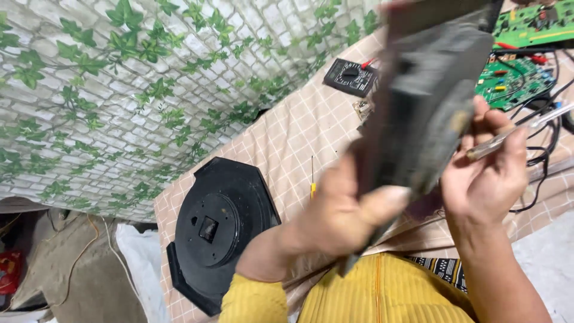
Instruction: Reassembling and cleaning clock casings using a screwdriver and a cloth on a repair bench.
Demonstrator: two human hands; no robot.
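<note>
dark grey plastic, flat and slab-like, fills the middle of the view: a blurred device panel (427, 101) held up off the tabletop (287, 143) and tilted toward the face. the left hand (341, 212) is clamped on its lower edge, thumb pressed along the rim. the right hand (487, 170) is closed round a slim clear-handled screwdriver (514, 131) and sits just beside the panel's right edge, its tip near a small brass-coloured spot there. the work looks midway at most: the panel is lifted for the tool, but i cannot tell whether any screw is out. on the checked cloth lie a black octagonal plastic base (224, 230), a small yellow-handled screwdriver (312, 179), a black multimeter (351, 76) and green circuit boards (514, 81), all well apart from the hands.
</note>
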